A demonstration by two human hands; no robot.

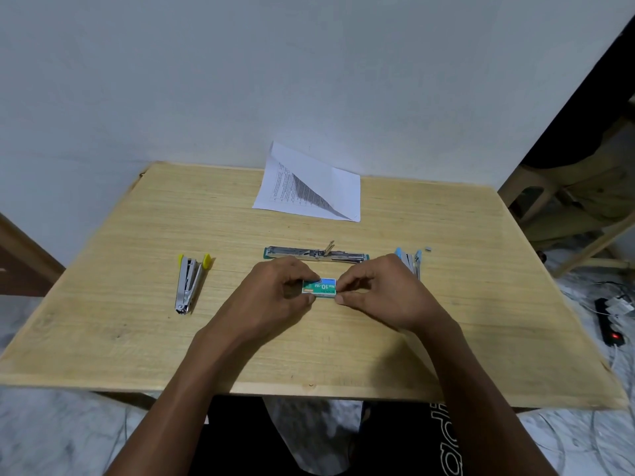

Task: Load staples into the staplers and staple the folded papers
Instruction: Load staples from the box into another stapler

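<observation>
A small green and blue staple box (321,287) sits at the middle of the wooden table (137,338). My left hand (275,297) pinches its left end and my right hand (381,293) pinches its right end. Just behind the box lies a green stapler (316,254), swung fully open and flat. A yellow stapler (190,281) lies partly open at the left. A blue stapler (410,257) lies at the right, half hidden by my right hand. Folded printed papers (309,183) lie at the table's far edge against the wall.
A tiny loose piece (427,249) lies by the blue stapler. A wooden stool (563,207) stands to the right of the table. A power strip with a red light (610,324) and cables lie on the floor at the right.
</observation>
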